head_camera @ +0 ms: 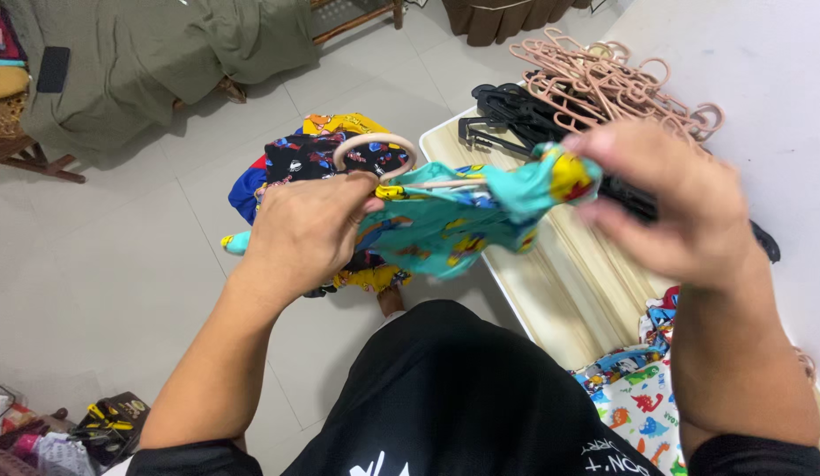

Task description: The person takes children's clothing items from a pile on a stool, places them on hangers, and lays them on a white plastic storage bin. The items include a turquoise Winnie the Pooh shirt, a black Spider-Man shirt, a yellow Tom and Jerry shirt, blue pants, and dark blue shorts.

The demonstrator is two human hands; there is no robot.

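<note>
Head view — teal garment [450,220] stretched between both hands [309,229] [683,207].

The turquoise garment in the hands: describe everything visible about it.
The turquoise garment is small, of thin soft cloth, printed with yellow, red and blue cartoon figures. It hangs bunched on a pale pink hanger, held up above the floor. The left hand grips it at the hanger's hook; the right hand pinches its other end, motion-blurred.
</note>
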